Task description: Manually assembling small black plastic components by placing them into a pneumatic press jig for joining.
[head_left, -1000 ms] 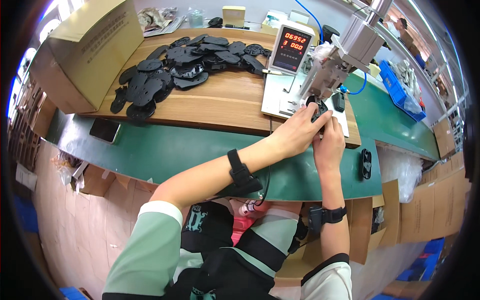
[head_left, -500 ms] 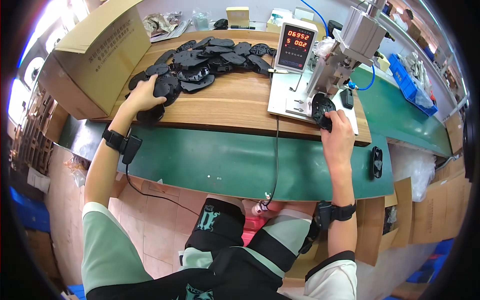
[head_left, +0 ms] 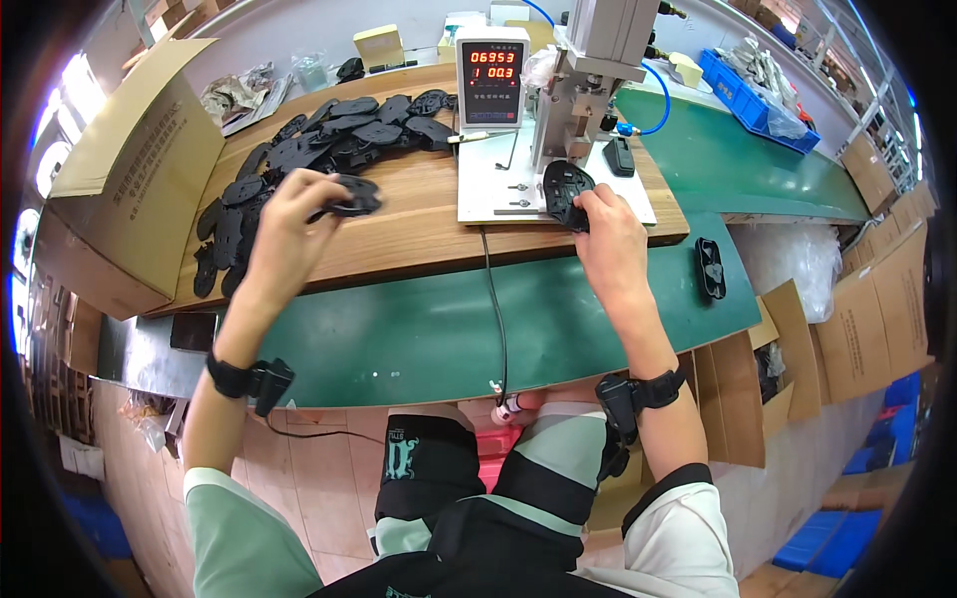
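"Wristbands [head_left: 271, 384] show nearest, one on each forearm. What are the fingers doing?"

"The left hand [head_left: 287, 234] pinches a black plate [head_left: 357, 196] between thumb and fingers, above the wooden board [head_left: 419, 199]."

"And the right?"

"The right hand [head_left: 613, 239] closes narrowly on the lower edge of a black shell [head_left: 565, 191], tilted beneath the metal press [head_left: 578, 110]; I cannot tell whether it touches the white base [head_left: 480, 164]."

"Farther back?"

"Heaped plates [head_left: 349, 130] lie beside an open carton [head_left: 110, 239]; a display [head_left: 492, 105] with red digits stands left of the press, and a blue bin [head_left: 733, 98] sits beyond, to the right."
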Action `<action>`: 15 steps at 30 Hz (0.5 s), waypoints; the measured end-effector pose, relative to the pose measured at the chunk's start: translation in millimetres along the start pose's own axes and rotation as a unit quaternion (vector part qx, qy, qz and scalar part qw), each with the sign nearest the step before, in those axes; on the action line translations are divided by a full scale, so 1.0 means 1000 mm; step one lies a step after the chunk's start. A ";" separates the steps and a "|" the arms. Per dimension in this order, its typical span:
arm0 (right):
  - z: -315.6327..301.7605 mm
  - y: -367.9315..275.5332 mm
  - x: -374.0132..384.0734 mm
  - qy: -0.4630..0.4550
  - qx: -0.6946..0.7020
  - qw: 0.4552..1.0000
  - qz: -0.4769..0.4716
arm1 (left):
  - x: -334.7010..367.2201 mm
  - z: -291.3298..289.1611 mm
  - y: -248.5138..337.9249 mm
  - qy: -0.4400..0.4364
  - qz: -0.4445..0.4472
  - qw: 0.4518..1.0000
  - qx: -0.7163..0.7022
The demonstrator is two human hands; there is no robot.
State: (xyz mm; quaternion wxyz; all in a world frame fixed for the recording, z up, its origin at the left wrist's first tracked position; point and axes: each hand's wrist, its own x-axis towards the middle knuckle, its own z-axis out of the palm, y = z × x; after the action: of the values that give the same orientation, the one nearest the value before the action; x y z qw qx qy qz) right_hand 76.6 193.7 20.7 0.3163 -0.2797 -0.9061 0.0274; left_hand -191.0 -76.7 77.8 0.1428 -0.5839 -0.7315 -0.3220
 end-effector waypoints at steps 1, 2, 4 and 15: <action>-0.001 -0.003 0.002 0.000 -0.006 1.000 -0.008 | 0.002 0.012 0.006 0.007 0.037 0.999 -0.002; -0.002 -0.006 0.003 -0.001 -0.011 1.000 -0.016 | 0.006 0.021 0.018 0.006 0.038 0.999 -0.018; 0.002 -0.003 0.006 0.001 -0.026 1.000 -0.017 | 0.017 0.044 0.036 0.009 0.053 0.998 -0.043; -0.009 0.011 -0.023 0.065 0.037 0.997 0.009 | 0.040 0.121 0.104 -0.006 0.158 0.985 -0.064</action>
State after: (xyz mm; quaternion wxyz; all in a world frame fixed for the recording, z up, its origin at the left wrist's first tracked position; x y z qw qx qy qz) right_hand 101.8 189.4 12.1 0.3847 -0.2773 -0.8792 0.0457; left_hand -83.6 42.7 41.4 0.1494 -0.7021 -0.6087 -0.3380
